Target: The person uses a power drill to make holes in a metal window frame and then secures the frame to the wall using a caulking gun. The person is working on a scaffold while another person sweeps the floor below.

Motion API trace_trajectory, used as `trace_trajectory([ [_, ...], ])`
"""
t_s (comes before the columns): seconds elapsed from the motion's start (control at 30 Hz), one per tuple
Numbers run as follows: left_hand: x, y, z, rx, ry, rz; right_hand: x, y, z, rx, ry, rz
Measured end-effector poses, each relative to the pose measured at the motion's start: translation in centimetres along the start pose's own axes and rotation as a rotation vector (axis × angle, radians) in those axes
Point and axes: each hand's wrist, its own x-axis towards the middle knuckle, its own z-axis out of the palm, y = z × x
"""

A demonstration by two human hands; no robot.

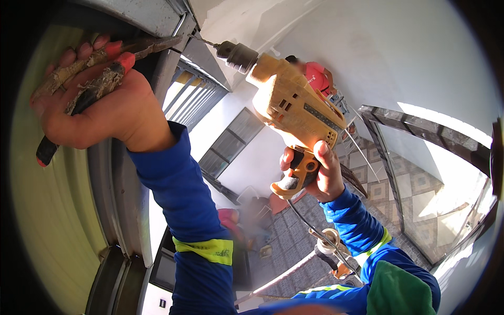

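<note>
My left hand (110, 113) is closed around the worn, taped handles of a pair of pliers (153, 47) with red-orange ends. The jaws of the pliers reach to the edge of the grey metal frame (167, 71); what they grip, if anything, is too small to make out. In my right hand (328, 176) is a dusty yellow corded drill (294, 102), held by its grip and tilted up to the left. Its drill bit (203, 40) points at the frame right beside the plier jaws. Whether the bit touches the metal, I cannot tell.
A power cord (302, 218) hangs from the drill past my right sleeve. Far below lies a patterned tiled floor (362, 220). A person in a red shirt (317, 79) is in the background. A dark metal frame (436, 128) stands at right; a yellowish panel (50, 210) is at left.
</note>
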Motion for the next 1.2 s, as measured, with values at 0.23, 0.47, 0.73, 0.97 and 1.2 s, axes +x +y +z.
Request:
trace_trajectory([
  [0.23,0.4,0.1,-0.3,-0.030,0.020,-0.019,1.1,-0.2,-0.2,-0.113,-0.094,0.008],
  [0.47,1.0,0.0,-0.9,-0.157,-0.022,-0.063,1.4,-0.5,-0.3,-0.083,-0.065,0.016],
  [0.73,1.2,0.0,-1.3,-0.149,-0.072,-0.068,1.6,-0.4,-0.6,-0.076,-0.089,-0.004],
  [0.97,0.7,0.3,-0.8,-0.127,-0.062,-0.078,1.9,-1.1,-0.5,-0.133,-0.088,0.009],
  [1.2,0.9,0.2,-0.9,-0.161,-0.036,-0.103,2.3,-1.0,-0.3,-0.122,-0.099,-0.010],
])
